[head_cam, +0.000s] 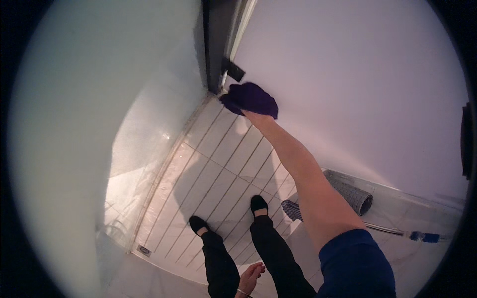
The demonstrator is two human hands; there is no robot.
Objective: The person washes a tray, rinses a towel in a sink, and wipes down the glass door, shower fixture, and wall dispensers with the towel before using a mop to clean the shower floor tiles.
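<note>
My right arm, in a blue sleeve, reaches forward, and my right hand is mostly hidden under a dark purple cloth that it holds. The cloth is at the smooth pale wall panel, near the foot of a dark vertical frame. Just beyond the cloth is a small black rectangular piece at the frame's edge. My left hand hangs low between my legs, with a thin bracelet at the wrist. Its fingers are loosely bent and nothing shows in them.
I stand in black shoes on a grooved tiled floor. A glass panel rises at left, with a floor drain near its lower end. At right lie a rolled grey mat, a striped cloth and a metal pole with a blue part.
</note>
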